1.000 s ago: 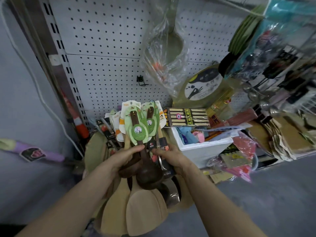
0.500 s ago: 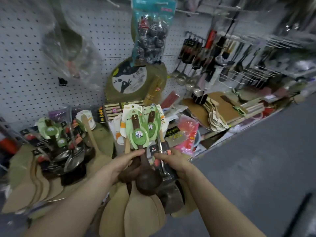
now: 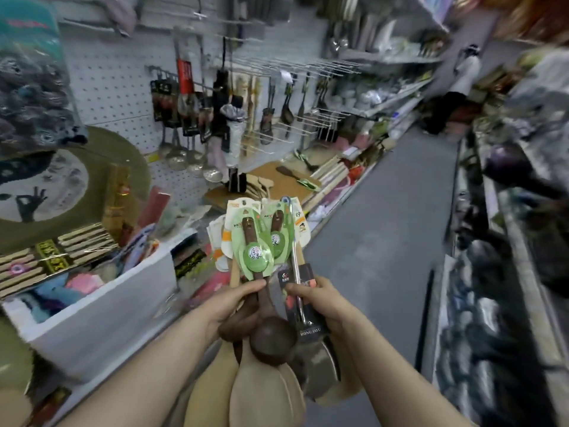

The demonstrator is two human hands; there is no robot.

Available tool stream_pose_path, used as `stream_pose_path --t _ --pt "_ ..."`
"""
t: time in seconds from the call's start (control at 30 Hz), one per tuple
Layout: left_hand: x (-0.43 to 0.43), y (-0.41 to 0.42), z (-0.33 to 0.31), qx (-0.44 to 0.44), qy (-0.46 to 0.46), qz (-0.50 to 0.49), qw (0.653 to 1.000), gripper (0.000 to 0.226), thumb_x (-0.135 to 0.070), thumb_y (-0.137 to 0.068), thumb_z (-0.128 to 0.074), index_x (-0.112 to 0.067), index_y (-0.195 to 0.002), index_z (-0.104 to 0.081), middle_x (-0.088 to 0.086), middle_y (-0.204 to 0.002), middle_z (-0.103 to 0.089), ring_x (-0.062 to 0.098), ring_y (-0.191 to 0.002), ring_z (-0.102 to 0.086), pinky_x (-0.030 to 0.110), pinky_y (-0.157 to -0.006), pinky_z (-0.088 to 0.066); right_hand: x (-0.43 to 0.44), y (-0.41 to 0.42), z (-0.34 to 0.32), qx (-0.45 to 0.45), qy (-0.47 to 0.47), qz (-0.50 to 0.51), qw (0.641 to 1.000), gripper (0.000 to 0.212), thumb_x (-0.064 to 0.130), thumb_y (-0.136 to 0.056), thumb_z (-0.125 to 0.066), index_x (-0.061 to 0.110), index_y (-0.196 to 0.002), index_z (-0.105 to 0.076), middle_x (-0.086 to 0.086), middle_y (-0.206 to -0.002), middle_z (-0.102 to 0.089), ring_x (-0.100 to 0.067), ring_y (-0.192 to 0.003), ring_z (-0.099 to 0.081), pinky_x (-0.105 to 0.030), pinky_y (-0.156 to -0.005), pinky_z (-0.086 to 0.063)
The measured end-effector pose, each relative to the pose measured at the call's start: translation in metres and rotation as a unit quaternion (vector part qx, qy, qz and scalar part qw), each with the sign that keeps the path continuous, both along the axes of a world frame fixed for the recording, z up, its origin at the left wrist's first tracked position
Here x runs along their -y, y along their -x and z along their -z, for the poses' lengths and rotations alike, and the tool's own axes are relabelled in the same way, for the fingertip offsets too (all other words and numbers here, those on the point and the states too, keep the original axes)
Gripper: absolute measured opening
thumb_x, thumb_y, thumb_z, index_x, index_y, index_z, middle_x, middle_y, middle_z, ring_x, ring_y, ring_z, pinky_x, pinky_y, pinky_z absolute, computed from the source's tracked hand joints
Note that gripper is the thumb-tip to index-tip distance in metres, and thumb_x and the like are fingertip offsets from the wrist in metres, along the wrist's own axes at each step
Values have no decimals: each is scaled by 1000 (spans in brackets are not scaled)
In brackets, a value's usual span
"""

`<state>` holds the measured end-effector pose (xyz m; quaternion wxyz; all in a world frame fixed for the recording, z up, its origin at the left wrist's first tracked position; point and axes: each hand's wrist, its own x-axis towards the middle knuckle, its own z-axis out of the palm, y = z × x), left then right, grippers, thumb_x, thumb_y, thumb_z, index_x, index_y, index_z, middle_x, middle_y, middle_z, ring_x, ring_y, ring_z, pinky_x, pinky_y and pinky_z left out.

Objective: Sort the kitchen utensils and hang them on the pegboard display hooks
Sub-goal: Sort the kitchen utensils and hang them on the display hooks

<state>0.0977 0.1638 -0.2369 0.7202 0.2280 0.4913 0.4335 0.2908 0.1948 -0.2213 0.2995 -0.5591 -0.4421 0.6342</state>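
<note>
Since half a second ago the view has turned further to the right. The white box [image 3: 101,306] now sits at the left, and the grey floor [image 3: 385,241] of the aisle opens on the right. The bundle of utensils [image 3: 271,303] has kept its place in front of the body, in both hands as before.

The left grip [image 3: 234,303] is closed around the dark handles of the wooden spoons [image 3: 247,229], with the thumb on top, just below their green cards [image 3: 255,257]. The right grip [image 3: 320,300] is closed around the steel handle of a metal turner [image 3: 321,362] and its black card [image 3: 309,328], and the thumb lies across the card. The two grips are near each other but apart. The handles point up and away, and the heads hang down toward the person. The round brown bowl of a ladle [image 3: 272,340] hangs below the left grip. Under it the pale wooden spatulas [image 3: 261,392] spread out like a fan.

The pegboard [image 3: 117,97] stands behind the shelf at left and centre. On it hang steel ladles [image 3: 184,155] with black and red cards, and further right some dark turners [image 3: 288,109]. Rows of white wire hooks [image 3: 308,64] stick out above them. Below, cutting boards [image 3: 277,180] lie on the shelf.

At the far left a bag of dark scouring balls [image 3: 27,72] hangs in front of the pegboard. Packs of chopsticks [image 3: 46,260] lean beside the white box. At the far end of the aisle stands a person [image 3: 465,72] in a white top, too blurred to tell more.
</note>
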Motion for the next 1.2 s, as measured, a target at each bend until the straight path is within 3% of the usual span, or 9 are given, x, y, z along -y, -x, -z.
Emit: stream_pose_path --t 0.17,0.33,0.47,0.57,0.7,0.9,0.97,1.07,1.2 --pt "-54 -24 4 -11 -2 49 999 51 -24 -68 -79 -2 -112 -69 21 -106 -71 34 -96 -69 37 -86 -55 -30 -33 2 3 -7 57 998 13 9 -89 -69 0 -95 -62 -14 -69 -68 -19 -51 -63 -29 -54 -56" --pt "-123 -43 7 10 -14 85 996 29 -14 -82 -69 -4 -109 -69 19 -101 -72 28 -82 -72 31 -72 -59 -77 -54 -2 -1 4 115 993 12 11 -89 -70 1 -92 -62 -12 -66 -67 -19 -50 -63 -28 -52 -55" --pt "-181 -53 -3 17 -11 115 993 26 -10 -85 -67 -4 -110 -68 21 -106 -71 34 -98 -68 43 -94 -52 -118 -65 -7 -4 22 133 991 15 14 -89 -70 2 -85 -63 -11 -64 -68 -18 -49 -64 -26 -50 -53" --pt "-221 -62 -8 24 -4 155 988 22 -9 -86 -65 -3 -107 -71 20 -101 -72 30 -88 -71 34 -78 -59 -146 -70 -9 -9 26 165 986 16 14 -90 -70 2 -81 -65 -10 -63 -68 -18 -49 -63 -26 -51 -53" --pt "-264 -76 -5 28 -2 192 981 33 -11 -83 -68 1 -114 -66 22 -111 -68 37 -108 -64 45 -99 -49 -178 -81 -8 -3 37 194 980 17 17 -90 -70 5 -78 -68 -13 -69 -69 -22 -55 -64 -31 -59 -57" --pt "-317 -104 8 20 -2 200 980 21 -7 -86 -66 1 -105 -68 18 -94 -73 25 -75 -73 28 -63 -59 -225 -107 0 -1 51 214 976 17 16 -89 -70 3 -78 -67 -14 -68 -68 -21 -53 -63 -28 -57 -56" --pt "-337 -114 16 21 5 199 980 23 -8 -85 -66 1 -106 -69 19 -96 -73 26 -77 -73 29 -65 -60 -245 -118 6 0 48 210 976 16 13 -90 -69 3 -78 -67 -13 -68 -68 -20 -52 -63 -28 -56 -56" --pt "-372 -134 26 25 14 202 979 42 -17 -75 -74 0 -113 -67 20 -105 -71 31 -94 -70 37 -87 -56 -280 -137 13 20 46 215 975 9 10 -88 -70 5 -85 -63 -12 -69 -70 -21 -56 -64 -30 -58 -56" --pt "-416 -172 22 24 22 187 982 14 -7 -90 -61 0 -100 -68 16 -86 -74 23 -70 -73 27 -61 -60 -343 -176 26 31 39 206 977 28 9 -87 -71 15 -109 -54 -12 -83 -70 -24 -67 -69 -38 -67 -59"
